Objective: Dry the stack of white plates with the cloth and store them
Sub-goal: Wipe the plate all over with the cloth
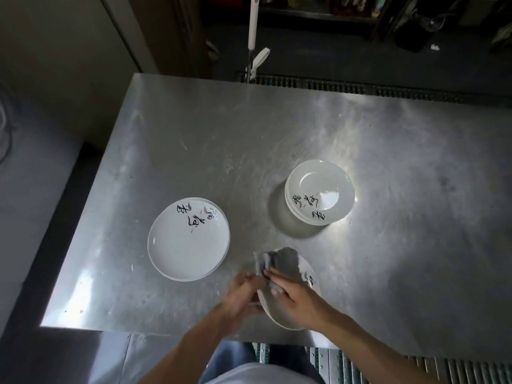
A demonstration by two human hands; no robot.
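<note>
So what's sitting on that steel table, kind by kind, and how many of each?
Piles of white plates: 2, the left pile and the right pile; the number of plates in each is unclear
Single white plate, being wiped: 1
Grey cloth: 1
Total: 4

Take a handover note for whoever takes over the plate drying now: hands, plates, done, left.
Left hand grips the held plate by its rim; right hand holds the grey cloth against it.
On the steel table: left stack and right stack of white plates.
Done: one plate being wiped; which stack is dried, cannot tell.
Left: finish drying, store all.
</note>
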